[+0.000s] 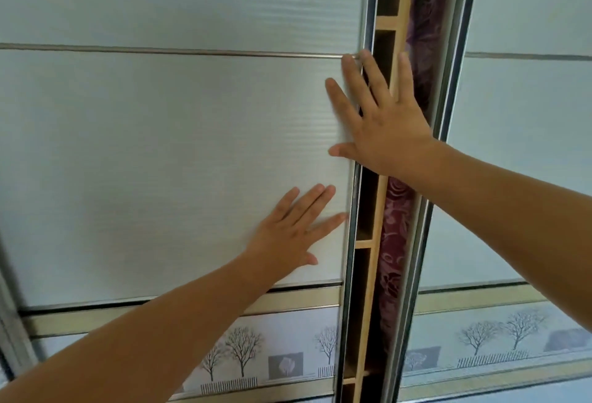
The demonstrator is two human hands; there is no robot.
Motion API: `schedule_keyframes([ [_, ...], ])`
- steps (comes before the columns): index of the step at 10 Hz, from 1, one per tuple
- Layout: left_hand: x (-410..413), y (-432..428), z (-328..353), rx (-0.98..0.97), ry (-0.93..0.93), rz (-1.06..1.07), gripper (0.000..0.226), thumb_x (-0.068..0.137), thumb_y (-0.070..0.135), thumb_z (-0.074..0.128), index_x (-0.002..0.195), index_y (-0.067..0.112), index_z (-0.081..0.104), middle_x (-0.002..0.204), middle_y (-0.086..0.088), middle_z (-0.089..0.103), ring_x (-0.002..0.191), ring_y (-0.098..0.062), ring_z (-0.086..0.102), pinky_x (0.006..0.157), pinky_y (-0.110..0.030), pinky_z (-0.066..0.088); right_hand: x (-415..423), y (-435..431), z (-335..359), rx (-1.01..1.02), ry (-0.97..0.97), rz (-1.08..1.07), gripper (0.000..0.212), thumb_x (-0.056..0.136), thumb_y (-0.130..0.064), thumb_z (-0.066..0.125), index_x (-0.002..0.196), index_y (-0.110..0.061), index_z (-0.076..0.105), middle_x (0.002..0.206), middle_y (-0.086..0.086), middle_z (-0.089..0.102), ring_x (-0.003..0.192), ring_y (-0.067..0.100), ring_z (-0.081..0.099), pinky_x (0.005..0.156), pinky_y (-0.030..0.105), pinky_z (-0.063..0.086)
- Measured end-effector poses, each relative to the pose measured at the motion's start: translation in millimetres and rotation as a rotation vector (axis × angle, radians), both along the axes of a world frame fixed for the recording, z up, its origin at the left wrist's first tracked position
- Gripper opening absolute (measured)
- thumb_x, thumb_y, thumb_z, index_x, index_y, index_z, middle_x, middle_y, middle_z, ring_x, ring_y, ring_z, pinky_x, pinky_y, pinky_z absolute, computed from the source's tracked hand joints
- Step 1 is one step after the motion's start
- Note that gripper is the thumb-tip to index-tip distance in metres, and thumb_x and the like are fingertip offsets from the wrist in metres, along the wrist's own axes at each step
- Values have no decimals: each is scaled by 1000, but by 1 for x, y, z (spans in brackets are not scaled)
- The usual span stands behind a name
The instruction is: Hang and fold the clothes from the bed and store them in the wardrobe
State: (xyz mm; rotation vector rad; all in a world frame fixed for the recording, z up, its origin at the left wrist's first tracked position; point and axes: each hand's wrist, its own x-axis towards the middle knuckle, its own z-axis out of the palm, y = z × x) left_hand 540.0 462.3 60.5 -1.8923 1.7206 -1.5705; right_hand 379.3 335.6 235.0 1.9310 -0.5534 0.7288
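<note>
Two hands flat on the wardrobe [528, 178], which fills the view dead ahead. No clothes from the bed and no bed in view.

- Left hand [288, 229]: at 6 o'clock from centre, fingers straight and lightly spread, palm pressed on the left door [160, 162], fingertips toward 1 o'clock, just short of its metal edge.
- Right hand [381, 123]: at 2 o'clock, fingers splayed wide and pointing to 12. It lies across the door edge and the gap [363, 204]. Holds nothing.
- Gap: narrow. Inside are a wooden upright [371, 274] with shelves, and purple patterned fabric [395, 226]. Cannot tell whether the fabric is a garment or a curtain.

Step, by judgement: opening the wardrobe, before any storing. Next move calls for a flat-palm push toward 9 o'clock, both hands together, friction only since no handle shows.

Door's long axis: upright, reading 1 to 7 o'clock here through lens tilt. Travel is across it, on the 3–9 line. Door face points at the camera.
</note>
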Motion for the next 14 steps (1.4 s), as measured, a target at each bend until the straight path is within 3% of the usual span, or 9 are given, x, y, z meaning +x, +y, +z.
schedule_keyframes([
  [4,-26,-46,-4,-18,-9,-110,121,71,71,68,161,22,3,166,-19,-2,154,-36,2,123,-53,17,-35,-22,-1,44,26,-88,99,92,-74,19,157,-11,-19,163,26,-20,151,43,-17,117,71,-2],
  [6,-35,-57,-3,19,10,-139,114,76,67,66,161,18,8,165,-23,-8,153,-39,-6,124,-55,8,-44,-30,-5,24,34,-165,98,93,-71,16,155,-5,-22,162,31,-17,151,45,-15,119,68,-1],
  [8,-39,-58,8,143,39,-196,94,88,59,60,159,14,18,164,-24,-13,152,-40,-13,123,-54,2,-51,-28,-4,9,62,-295,95,98,-63,23,155,0,-20,161,34,-12,152,45,-10,120,66,-1],
  [9,-38,-53,18,222,125,-342,71,97,46,55,155,13,31,167,-17,4,154,-33,-2,125,-47,-2,-51,-17,-9,73,41,-382,89,100,-54,30,157,-2,-15,164,31,-5,153,43,-9,119,68,-2],
  [10,-36,-38,18,276,416,-537,49,100,34,52,147,19,47,155,-4,41,140,-27,41,118,-43,29,-52,0,-24,245,23,-375,82,101,-49,39,160,-7,0,166,24,5,155,37,-6,119,66,-2],
  [11,-35,-17,4,328,687,-595,39,98,35,51,136,25,53,125,5,57,109,-20,59,85,-43,55,-60,24,-50,494,-84,-192,61,100,-40,52,154,-15,37,159,12,35,154,29,15,122,59,8],
  [12,-35,-8,-11,436,845,-481,34,96,41,52,126,26,57,110,5,63,102,-20,62,86,-40,54,-80,50,-81,648,-226,-80,40,97,-35,57,135,-22,60,127,4,64,125,29,54,105,49,41],
  [13,-41,-11,-25,569,918,-429,29,94,39,56,110,16,65,99,-1,69,93,-21,65,82,-36,55,-107,71,-105,923,-252,-310,36,97,-45,53,130,-32,59,112,-5,69,109,22,62,94,44,51],
  [14,-62,-20,-31,702,974,-430,22,90,33,58,90,12,64,83,-4,68,75,-21,62,68,-30,51,-142,82,-129,1059,-138,-628,39,94,-51,54,127,-32,60,119,-3,65,112,24,60,94,44,50],
])
